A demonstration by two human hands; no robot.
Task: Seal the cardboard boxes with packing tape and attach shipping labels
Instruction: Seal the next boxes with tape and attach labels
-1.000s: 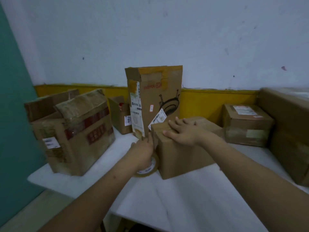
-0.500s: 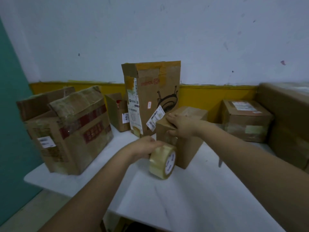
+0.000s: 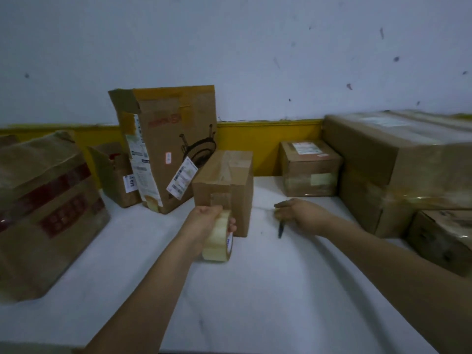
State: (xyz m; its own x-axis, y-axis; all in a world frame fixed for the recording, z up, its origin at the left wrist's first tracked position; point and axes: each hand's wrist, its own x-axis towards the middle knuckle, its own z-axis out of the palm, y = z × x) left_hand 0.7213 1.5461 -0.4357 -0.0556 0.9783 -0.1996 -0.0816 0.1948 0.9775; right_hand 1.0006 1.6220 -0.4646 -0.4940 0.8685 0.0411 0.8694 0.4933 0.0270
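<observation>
A small cardboard box (image 3: 242,198) stands upright mid-table, with clear tape running over its top and down its front face. Just in front of it, my left hand (image 3: 207,223) grips a roll of clear packing tape (image 3: 217,241), and a strip leads from the roll up to the box. To the right of the box, my right hand (image 3: 301,213) is low on the table with its fingers curled round the top of a slim dark pen-like tool (image 3: 281,229), whose lower end points toward me.
A tall labelled box (image 3: 176,139) stands behind the small one, with a small open box (image 3: 115,175) to its left. A large taped box (image 3: 43,213) sits at the left. Several stacked boxes (image 3: 398,162) line the right side. Everything rests on a white table (image 3: 268,290) against the wall.
My right hand left the top of the small box and dropped to the table on its right, onto the dark tool. My left hand drew the tape roll down and toward me.
</observation>
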